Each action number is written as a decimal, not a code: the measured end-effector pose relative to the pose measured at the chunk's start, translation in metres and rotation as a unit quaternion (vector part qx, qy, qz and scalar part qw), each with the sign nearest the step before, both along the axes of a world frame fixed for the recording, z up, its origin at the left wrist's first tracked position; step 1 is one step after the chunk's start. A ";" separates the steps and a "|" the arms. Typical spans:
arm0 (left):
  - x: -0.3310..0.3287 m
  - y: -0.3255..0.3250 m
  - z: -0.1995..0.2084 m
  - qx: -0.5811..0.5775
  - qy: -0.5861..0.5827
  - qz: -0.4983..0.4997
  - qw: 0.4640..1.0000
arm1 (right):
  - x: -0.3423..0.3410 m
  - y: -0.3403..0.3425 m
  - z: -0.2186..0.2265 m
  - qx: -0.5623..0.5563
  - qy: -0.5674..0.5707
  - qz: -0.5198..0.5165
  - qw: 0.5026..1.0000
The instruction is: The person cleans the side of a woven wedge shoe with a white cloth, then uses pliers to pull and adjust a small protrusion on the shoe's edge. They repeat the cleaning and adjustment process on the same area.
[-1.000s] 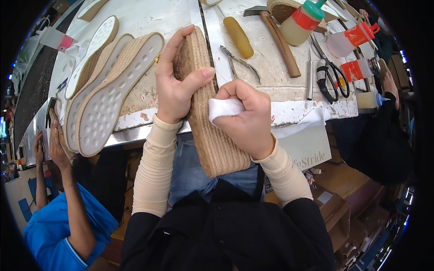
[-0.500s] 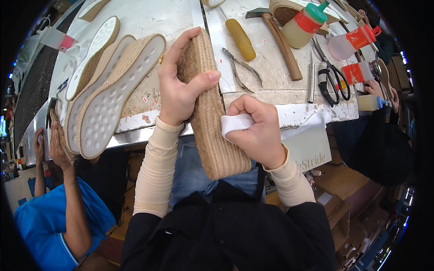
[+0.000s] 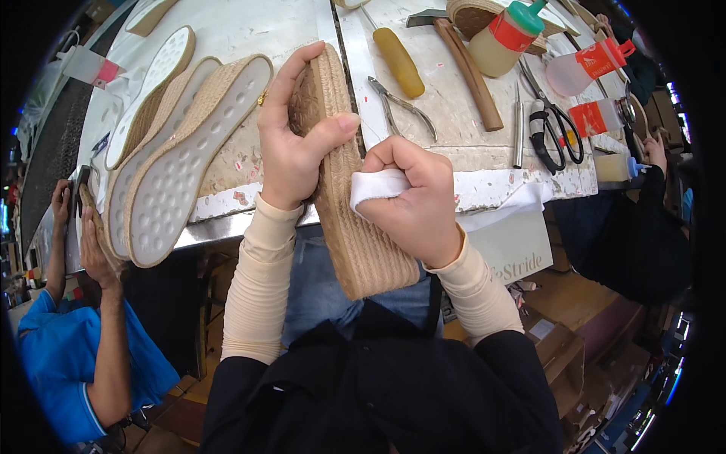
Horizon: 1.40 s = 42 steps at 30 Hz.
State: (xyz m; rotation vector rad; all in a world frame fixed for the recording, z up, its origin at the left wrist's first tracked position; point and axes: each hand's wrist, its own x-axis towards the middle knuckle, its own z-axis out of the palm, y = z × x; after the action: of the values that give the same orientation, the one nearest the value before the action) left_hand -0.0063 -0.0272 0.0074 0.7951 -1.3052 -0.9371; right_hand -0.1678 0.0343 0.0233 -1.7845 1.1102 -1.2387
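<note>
My left hand (image 3: 293, 144) grips the upper part of a wedge shoe sole (image 3: 367, 261) wrapped in braided jute, its thumb across the braided side. The sole stands on edge, slanting from the table edge down over my lap, with its brown bottom turned left. My right hand (image 3: 412, 200) is closed around a white cloth (image 3: 376, 187), which is wrapped over the fingers and pressed against the braided side. Part of the cloth inside the fist is hidden. Left of my left hand, several more jute-edged soles (image 3: 193, 147) lie with white, dimpled faces up.
Beyond my hands lie a yellow-handled tool (image 3: 398, 63), nippers (image 3: 404, 110), a hammer (image 3: 469, 72), a metal pen-like tool (image 3: 518, 132) and black scissors (image 3: 556, 129). Glue bottles (image 3: 505, 41) stand at the right. A co-worker in blue (image 3: 83, 356) works at left; another person's hand shows at right.
My right hand with the cloth has slid slightly up and left along the braided side. The sole and my left hand have shifted slightly left. The co-worker at left has moved a little.
</note>
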 end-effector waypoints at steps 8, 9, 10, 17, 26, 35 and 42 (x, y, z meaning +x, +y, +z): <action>0.000 0.000 0.000 0.008 -0.006 -0.007 1.000 | 0.000 0.000 0.003 0.014 0.018 0.006 1.000; -0.001 0.000 0.000 0.011 0.002 -0.005 1.000 | 0.001 -0.001 0.002 -0.023 0.008 -0.004 1.000; -0.001 0.000 -0.001 0.009 0.003 -0.006 1.000 | 0.002 -0.001 0.002 -0.008 0.014 -0.010 1.000; 0.001 -0.001 0.000 0.002 -0.011 -0.006 1.000 | -0.002 0.003 0.000 0.073 0.016 0.024 0.997; 0.001 -0.002 0.000 -0.004 -0.019 -0.014 1.000 | -0.002 0.004 -0.001 0.114 0.034 0.013 0.993; 0.000 -0.002 0.000 0.001 -0.006 -0.014 1.000 | -0.001 0.004 0.000 0.044 -0.002 0.010 0.999; 0.000 0.005 0.001 0.019 0.027 -0.021 0.999 | 0.000 0.008 -0.002 0.048 0.004 0.005 0.999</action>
State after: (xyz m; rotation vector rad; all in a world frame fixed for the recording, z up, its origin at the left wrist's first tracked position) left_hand -0.0063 -0.0221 0.0085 0.7681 -1.2645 -1.0136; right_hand -0.1677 0.0424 0.0212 -1.7224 1.1444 -1.1533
